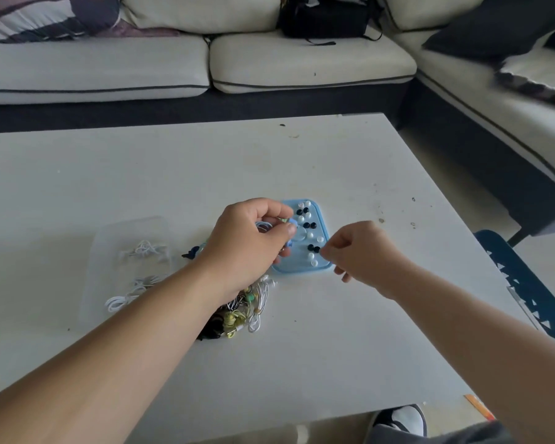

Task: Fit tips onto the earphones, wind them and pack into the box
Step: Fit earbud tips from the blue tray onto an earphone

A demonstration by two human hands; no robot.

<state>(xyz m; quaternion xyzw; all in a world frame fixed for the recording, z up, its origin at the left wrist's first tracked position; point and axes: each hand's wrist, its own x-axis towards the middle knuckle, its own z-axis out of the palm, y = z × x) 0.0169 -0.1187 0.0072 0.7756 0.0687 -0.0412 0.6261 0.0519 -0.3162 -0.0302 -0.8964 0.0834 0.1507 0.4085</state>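
Two hands [253, 241] [362, 251] at blue tray [302, 270]

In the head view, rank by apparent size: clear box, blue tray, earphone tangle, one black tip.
clear box
blue tray and earphone tangle: alike, tangle partly hidden
black tip

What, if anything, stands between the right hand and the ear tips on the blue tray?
Nothing visible. The right hand reaches the blue tray at its right rim, beside two black ear tips. The left hand, pinching an earphone, is over the tray's left side, off that path.
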